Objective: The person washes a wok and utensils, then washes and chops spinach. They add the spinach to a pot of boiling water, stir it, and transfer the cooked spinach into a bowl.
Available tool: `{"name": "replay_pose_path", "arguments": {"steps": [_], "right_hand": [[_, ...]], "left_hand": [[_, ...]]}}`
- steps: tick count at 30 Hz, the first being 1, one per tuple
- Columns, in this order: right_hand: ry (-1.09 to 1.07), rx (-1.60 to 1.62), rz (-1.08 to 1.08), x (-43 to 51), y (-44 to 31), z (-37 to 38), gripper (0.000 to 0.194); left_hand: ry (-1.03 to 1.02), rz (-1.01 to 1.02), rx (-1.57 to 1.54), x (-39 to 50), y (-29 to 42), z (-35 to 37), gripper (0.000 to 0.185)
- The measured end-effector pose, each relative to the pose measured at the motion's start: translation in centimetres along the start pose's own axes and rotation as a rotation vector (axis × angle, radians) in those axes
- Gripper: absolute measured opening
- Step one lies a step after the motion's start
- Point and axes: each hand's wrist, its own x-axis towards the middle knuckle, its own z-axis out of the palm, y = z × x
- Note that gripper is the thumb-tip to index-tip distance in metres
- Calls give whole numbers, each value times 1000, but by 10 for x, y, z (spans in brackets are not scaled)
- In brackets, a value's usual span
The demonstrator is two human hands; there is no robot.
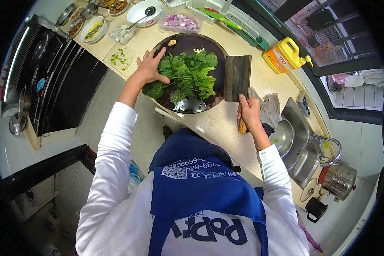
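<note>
A round dark cutting board (192,41) lies on the counter before me, with a heap of green leafy vegetables (187,75) on it. Chopped stems and leaves face the right side of the heap. My left hand (150,68) is spread at the heap's left edge, fingers apart, thumb against the leaves. In my right hand (250,110) is a cleaver (237,76), gripped by its wooden handle (242,126). Its broad blade is just off the board's right edge. A small piece of ginger or garlic (172,42) sits near the board's far rim.
Sliced purple onions (182,22) fill a plastic box behind the board. Chopped scallions (121,58) lie on a clear tray at left. A grey cloth (270,107) is beside my right hand, near the steel sink (308,160). A yellow detergent jug (283,56) stands by the window.
</note>
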Motion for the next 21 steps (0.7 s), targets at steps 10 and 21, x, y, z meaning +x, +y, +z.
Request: {"name": "replay_pose_path", "arguments": {"steps": [10,21], "right_hand": [[-53,-607,-304,-8,7,-26,28],[-261,-759,-372,-10,20,-55,24]], "left_hand": [[477,615,-102,-35,142,80,18],[620,287,-412,-40,122,120,9]]}}
